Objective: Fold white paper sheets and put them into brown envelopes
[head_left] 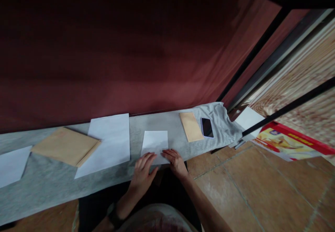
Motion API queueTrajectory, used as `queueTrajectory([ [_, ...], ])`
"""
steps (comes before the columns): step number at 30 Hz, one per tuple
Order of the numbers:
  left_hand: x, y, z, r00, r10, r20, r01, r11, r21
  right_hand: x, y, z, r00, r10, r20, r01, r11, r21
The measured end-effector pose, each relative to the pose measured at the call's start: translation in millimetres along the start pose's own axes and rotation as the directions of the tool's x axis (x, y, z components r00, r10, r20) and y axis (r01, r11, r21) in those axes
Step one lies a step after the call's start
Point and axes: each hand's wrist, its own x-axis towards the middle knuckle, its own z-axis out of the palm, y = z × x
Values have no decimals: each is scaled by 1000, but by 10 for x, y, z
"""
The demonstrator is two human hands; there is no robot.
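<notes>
Shirt (159, 219), then left hand (142, 172) and right hand (177, 164), each grip loosely unclosed on white paper (155, 140); rightward, brown envelope (191, 127) and phone (207, 127).

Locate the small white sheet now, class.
In the head view, the small white sheet lies below centre, right of the large white sheet, left of the small tan packet, partly under the left hand and right hand.

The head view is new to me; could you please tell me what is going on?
A person's left hand and right hand both have fingers at the near end of a small white sheet on grey cloth. To its left, a large tan packet overlaps a bigger white sheet; to its right lie a small tan packet and a phone.
</notes>
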Motion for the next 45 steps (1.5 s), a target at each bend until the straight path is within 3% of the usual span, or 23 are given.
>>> queueTrajectory([
  [2,89,-208,-142,991,125,54,-133,972,195,-28,-1,6,1000,22,-5,-22,1000,3],
  [4,166,-451,-262,977,168,129,-197,943,268,-54,5,12,999,39,-21,-39,999,7],
  [7,251,-747,-378,971,144,189,-179,966,186,-79,14,2,997,48,-57,-47,999,24],
  [10,322,-844,-406,983,91,158,-107,990,92,-65,17,-18,992,84,-95,-78,995,64],
  [14,424,-759,-358,998,-28,57,26,999,36,32,33,-6,963,210,-166,-204,977,55],
  [19,553,-644,-306,990,-138,6,137,987,78,222,68,62,912,316,-261,-333,942,-24],
  [26,706,-523,-258,980,-192,-53,198,967,159,425,86,156,837,398,-376,-470,875,-119],
  [30,801,-471,-226,969,-239,-61,246,929,277,523,104,150,844,396,-362,-484,852,-198],
  [36,949,-385,-194,930,-363,-48,336,792,510,692,109,100,860,405,-310,-498,797,-340],
  [45,1000,-291,-128,911,-404,-79,350,661,664,765,107,103,871,385,-307,-486,773,-409],
])
